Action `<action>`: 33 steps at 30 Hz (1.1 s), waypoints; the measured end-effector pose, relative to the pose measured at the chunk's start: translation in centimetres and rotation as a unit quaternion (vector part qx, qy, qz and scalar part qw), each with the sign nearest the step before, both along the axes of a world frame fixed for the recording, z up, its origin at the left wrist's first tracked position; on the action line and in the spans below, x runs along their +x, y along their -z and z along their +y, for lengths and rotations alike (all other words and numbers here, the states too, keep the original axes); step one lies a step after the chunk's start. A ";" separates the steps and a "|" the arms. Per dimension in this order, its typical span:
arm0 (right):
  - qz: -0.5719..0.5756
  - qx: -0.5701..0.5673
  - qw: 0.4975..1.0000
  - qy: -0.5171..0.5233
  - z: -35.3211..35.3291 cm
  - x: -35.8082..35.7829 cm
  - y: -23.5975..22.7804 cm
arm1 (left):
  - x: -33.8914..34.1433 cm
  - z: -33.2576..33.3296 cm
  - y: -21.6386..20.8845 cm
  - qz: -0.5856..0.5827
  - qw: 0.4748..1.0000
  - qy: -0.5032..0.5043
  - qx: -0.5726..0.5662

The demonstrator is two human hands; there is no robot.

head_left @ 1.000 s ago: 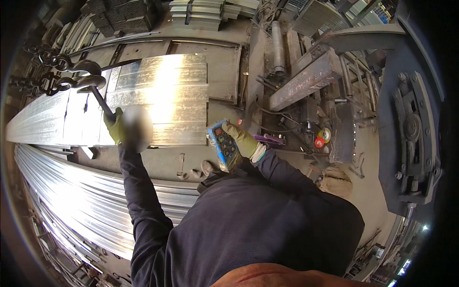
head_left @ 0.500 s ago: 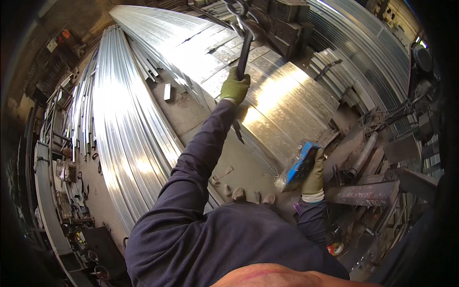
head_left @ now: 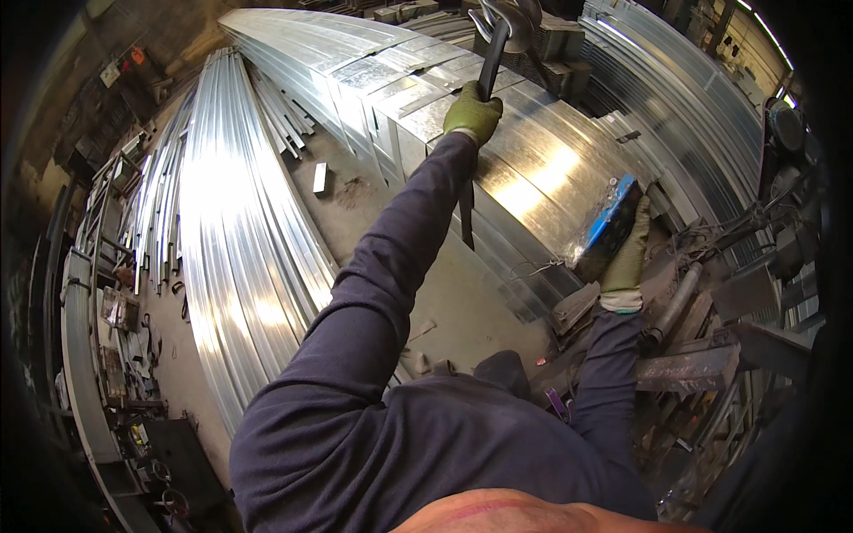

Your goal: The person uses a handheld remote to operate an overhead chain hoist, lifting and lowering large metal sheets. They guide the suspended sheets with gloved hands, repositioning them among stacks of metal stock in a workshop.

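Note:
Stretched out ahead, my gloved left hand (head_left: 473, 114) is closed round a black strap (head_left: 494, 64). The strap comes down from a metal hook (head_left: 517, 28) at the top, and its loose tail hangs below my hand. To the right, my gloved right hand (head_left: 627, 262) grips a blue and black control box (head_left: 611, 218) that looks wrapped in clear plastic; its fingers are partly hidden behind the box. Beneath both hands lies a stack of shiny galvanized metal profiles (head_left: 533, 169).
A long bundle of metal profiles (head_left: 227, 204) lies on the floor at left. Scrap beams (head_left: 684, 369) and a round pipe (head_left: 680, 302) crowd my right side. More profiles (head_left: 675, 115) are piled at far right. A short offcut (head_left: 321, 178) lies between the stacks.
I have moved forward towards the stack. My left hand, strap and hook are further right and slightly higher in view; my right hand has carried the control box up and right.

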State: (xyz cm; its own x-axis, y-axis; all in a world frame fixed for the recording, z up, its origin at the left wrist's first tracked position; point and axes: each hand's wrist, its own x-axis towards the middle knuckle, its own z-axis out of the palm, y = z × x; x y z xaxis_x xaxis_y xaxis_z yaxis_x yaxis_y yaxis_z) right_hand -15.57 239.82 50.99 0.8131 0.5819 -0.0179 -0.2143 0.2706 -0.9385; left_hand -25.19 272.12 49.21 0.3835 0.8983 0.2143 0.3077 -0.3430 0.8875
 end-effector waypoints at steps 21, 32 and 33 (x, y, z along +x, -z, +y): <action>0.053 0.005 0.998 -0.033 2.8 7.5 0.2 | 7.3 3.8 0.0 -0.129 0.990 0.044 -0.043; 0.072 -0.065 0.995 -0.024 5.2 10.3 -1.5 | 9.8 5.2 0.0 -0.095 0.993 0.076 0.012; 0.047 -0.066 0.997 0.016 5.1 10.9 -0.9 | 9.8 5.3 -0.1 -0.072 0.994 0.080 0.028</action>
